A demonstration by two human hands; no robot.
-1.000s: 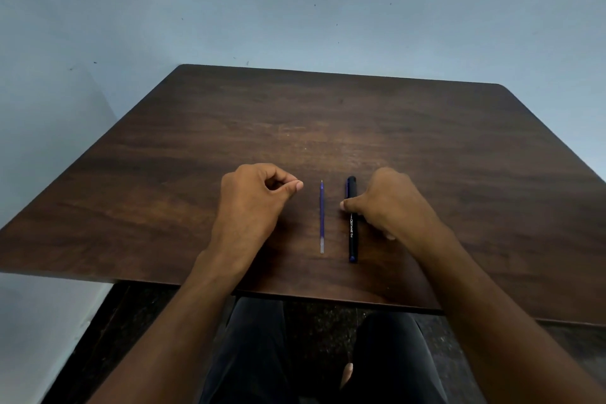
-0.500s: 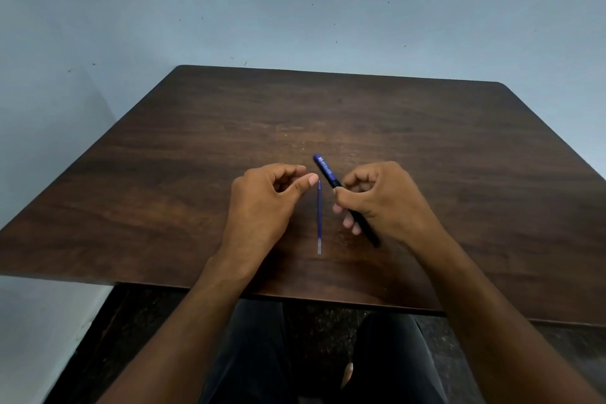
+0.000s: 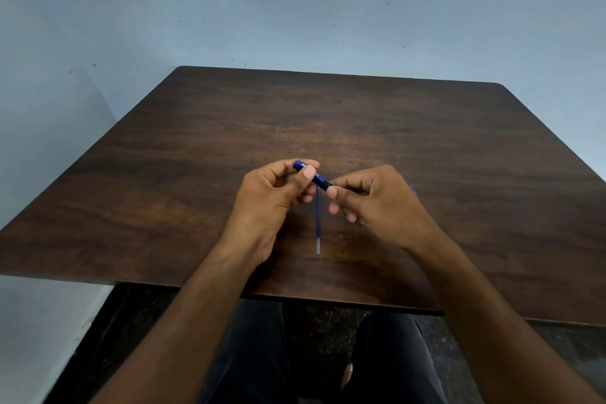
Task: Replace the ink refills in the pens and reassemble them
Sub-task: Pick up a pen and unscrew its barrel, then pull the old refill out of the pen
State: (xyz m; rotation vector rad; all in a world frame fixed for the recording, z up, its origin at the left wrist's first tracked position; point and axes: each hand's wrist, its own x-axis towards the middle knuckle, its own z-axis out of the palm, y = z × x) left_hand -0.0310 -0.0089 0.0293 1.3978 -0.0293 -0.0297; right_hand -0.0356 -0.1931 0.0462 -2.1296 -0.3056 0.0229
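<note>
Head view hides much of the pen: only its blue upper end and a short dark stretch show between the two hands, the rest covered by fingers. Left hand pinches the blue end, thumb on top. Pen's long axis slants from upper left down to lower right, raised above the tabletop. Below the pen, the ink refill lies on the tabletop, pointing straight away from the person, its far end hidden behind the pen. Right hand grips the pen's dark lower part.
</note>
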